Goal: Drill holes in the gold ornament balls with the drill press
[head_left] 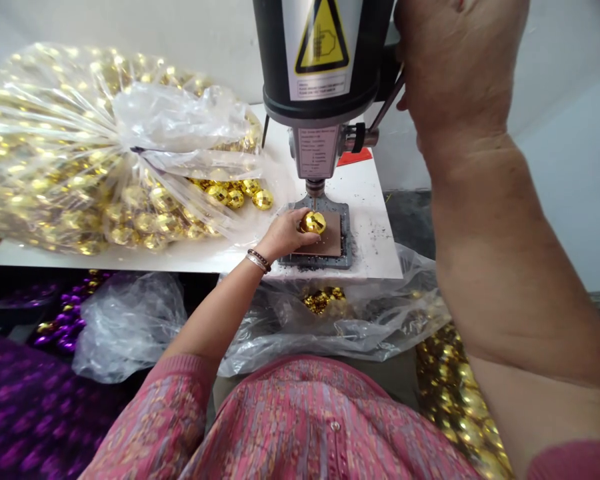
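Beneath the bit of a small drill press [325, 60], my left hand [286, 235] grips a shiny gold faceted ball [315, 223] between thumb and fingers. The ball rests over a brown board [333, 237] on the press's grey base [347, 257]. The drill bit meets or nearly meets the ball's top; I cannot tell which. Raised at the upper right, my right hand [457, 67] is closed around the end of the press's feed lever [387, 103]. Its fingers are mostly hidden behind the hand.
A large clear bag [105, 153] of gold balls fills the table's left, with loose gold balls [235, 198] at its mouth. Dark shavings lie around the base on the white table [380, 260]. Below hangs an open plastic bag [375, 327] with gold balls inside. Purple balls [65, 320] are lower left.
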### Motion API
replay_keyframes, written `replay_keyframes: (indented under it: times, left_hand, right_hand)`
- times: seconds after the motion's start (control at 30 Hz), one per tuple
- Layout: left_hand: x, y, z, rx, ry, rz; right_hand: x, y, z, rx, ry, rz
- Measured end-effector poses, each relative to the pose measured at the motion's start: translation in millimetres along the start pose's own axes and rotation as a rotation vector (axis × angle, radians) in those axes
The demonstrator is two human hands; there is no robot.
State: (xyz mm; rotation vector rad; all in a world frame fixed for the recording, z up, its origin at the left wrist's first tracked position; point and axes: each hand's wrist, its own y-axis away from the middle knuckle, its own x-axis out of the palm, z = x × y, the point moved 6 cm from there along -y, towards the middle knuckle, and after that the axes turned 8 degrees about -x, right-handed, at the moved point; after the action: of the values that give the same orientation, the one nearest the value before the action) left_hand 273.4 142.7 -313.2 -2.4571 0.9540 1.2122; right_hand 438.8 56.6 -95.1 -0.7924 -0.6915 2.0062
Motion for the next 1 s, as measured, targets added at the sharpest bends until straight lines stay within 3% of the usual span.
replay_keyframes:
  times: [0.1, 0.23, 0.7, 1.0]
  left_hand:
    - [-0.1, -1.4, -6.3, 0.049, -0.093, -0.045]
    - [5.3, -4.2, -3.0, 0.066, -0.009, 0.037]
    - [11.5, -7.5, 8.8, -0.012, 0.063, 0.04]
    - [13.3, -5.5, 6.9, 0.025, 0.056, 0.054]
  right_hand:
    - [-1.5, 0.5, -2.9, 0.043, 0.045, -0.039]
    - [-2.6, 7.2, -3.7, 0.042, 0.015, -0.033]
    - [-19.8, 65.2, 7.4, -0.128, 0.113, -0.045]
    - [-20.1, 108.8, -4.4, -0.41, 0.156, -0.124]
